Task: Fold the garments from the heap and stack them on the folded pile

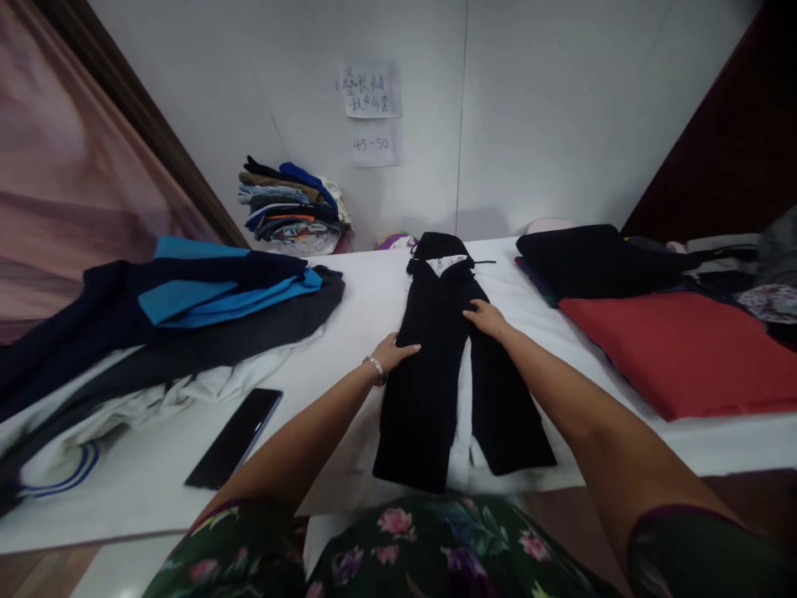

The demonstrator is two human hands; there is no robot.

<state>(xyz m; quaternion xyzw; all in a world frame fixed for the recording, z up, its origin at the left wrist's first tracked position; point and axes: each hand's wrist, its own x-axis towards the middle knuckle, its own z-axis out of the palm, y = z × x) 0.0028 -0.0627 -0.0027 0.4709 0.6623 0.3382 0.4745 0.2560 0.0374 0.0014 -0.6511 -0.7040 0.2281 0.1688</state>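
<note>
A black hooded jacket (429, 399) lies on the white-covered table in front of me, its hood (441, 246) at the far end and a pale lining showing at the neck. Two long black panels run toward me, with a white strip between them. My left hand (393, 353), with a bracelet at the wrist, grips the jacket's left edge, thumb on top and the other fingers hidden underneath. On the right side, my right hand (486, 319) holds the cloth between thumb and fingers.
Loose blue, dark and white garments (237, 286) spread over the left, near a dark phone (235, 438). Folded clothes are stacked (292, 208) against the wall. To the right lie a folded red garment (685, 353) and a black one (591, 262). Handwritten paper (372, 90) hangs above.
</note>
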